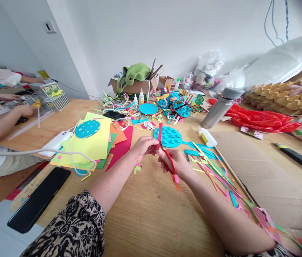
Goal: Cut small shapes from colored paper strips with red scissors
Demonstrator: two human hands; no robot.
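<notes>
Between the fingers of my left hand [144,147] a narrow red paper strip [160,131] is pinched, standing upright. My right hand [176,162] grips a pair of scissors with red-orange handles [170,163], whose blades meet the strip's lower part near my left fingertips. Just beyond my hands lies a blue disc with a raised woven pattern [172,137]. Small green paper bits [138,169] are scattered below my left hand. Under my right hand, pink and orange paper ends [177,182] show on the table.
Coloured paper sheets [86,142] and a phone [39,200] lie to the left, loose strips [217,166] and cardboard [263,171] to the right. A grey bottle [219,110], glue stick [207,137] and craft pieces [176,103] stand farther back. Another person's hands [23,109] work at far left.
</notes>
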